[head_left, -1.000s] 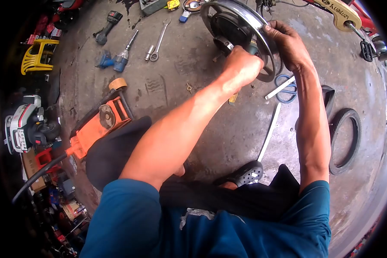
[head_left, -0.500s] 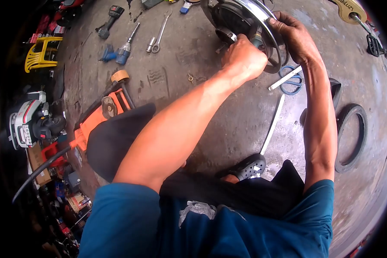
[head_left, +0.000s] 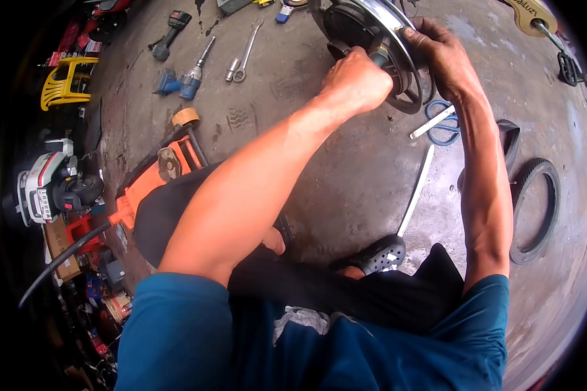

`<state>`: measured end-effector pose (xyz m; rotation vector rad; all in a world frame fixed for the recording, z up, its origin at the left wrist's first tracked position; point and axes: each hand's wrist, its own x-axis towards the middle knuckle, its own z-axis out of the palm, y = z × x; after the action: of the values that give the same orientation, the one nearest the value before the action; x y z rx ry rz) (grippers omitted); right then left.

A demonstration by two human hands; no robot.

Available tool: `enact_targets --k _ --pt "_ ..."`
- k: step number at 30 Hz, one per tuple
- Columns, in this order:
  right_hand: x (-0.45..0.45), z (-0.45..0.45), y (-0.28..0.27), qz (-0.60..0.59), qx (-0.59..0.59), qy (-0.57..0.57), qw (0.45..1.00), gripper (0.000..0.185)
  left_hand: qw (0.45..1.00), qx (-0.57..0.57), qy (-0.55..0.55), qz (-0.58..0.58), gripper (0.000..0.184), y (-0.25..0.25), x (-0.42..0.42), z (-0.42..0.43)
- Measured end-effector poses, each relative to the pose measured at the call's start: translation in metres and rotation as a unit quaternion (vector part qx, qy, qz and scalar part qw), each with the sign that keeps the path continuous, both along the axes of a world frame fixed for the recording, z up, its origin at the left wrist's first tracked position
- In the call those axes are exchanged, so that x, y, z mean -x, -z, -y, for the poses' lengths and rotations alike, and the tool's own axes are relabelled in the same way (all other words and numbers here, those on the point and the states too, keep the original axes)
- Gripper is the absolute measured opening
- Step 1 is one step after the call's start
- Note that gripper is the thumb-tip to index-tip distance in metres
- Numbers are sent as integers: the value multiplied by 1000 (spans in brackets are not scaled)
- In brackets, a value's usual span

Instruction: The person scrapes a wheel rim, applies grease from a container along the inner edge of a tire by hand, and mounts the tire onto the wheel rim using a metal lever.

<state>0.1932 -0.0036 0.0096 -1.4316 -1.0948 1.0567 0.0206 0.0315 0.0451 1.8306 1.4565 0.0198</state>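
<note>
A wheel with a shiny metal rim [head_left: 392,23] and a dark hub area is tilted at the top of the head view. My right hand [head_left: 445,60] grips the rim's right side, thumb on the near face and fingers behind it. Closed into a fist, my left hand [head_left: 357,79] is at the inner part of the wheel. Its fingertips are mostly hidden, and I cannot make out what they hold. Beside its knuckles, a grey-green part [head_left: 379,55] shows inside the wheel.
On the floor at upper left lie a combination wrench [head_left: 246,55], a socket [head_left: 232,69], a blue power tool [head_left: 190,83] and a dark drill [head_left: 171,34]. Blue-handled scissors [head_left: 445,138] lie below the wheel. A tyre [head_left: 535,210] is at right, an orange machine [head_left: 153,186] at left.
My left hand has moved left and slightly down across the wheel. A small brass-coloured piece on the floor no longer shows near my forearm. My right hand keeps its hold on the rim.
</note>
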Motion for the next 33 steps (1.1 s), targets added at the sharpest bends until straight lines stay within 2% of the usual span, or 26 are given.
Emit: enact_targets --k 1,3,9,10,12,17,18,21,27,30,33 --pt "-2 2 1 -55 2 -12 998 31 1000 9 4 4 54 -2 3 -1" --pt "4 12 -4 -27 -8 51 998 32 1000 18 -9 20 53 -1 5 -6" --pt "6 14 1 -79 64 10 995 42 997 62 -15 54 55 8 14 -14" --pt "10 12 4 -46 60 11 997 43 996 67 -16 57 55 6 14 -13" --pt "13 10 2 -71 46 3 996 43 996 68 -20 59 54 7 12 -14" --pt "24 5 -6 -62 58 37 996 42 988 119 -42 91 42 -2 10 -7" --pt "23 4 -6 -96 58 39 993 42 985 137 -48 93 39 -8 10 -6" --pt "20 0 2 -101 60 35 992 40 973 197 -52 105 20 -8 9 -9" --pt "18 -1 3 -139 42 38 989 41 923 321 -93 190 15 -22 9 -3" --pt "21 -1 4 -134 59 58 987 43 930 309 -80 181 13 -26 10 -5" --pt "17 -4 6 -88 58 49 993 43 961 244 -69 114 13 -25 5 -11"
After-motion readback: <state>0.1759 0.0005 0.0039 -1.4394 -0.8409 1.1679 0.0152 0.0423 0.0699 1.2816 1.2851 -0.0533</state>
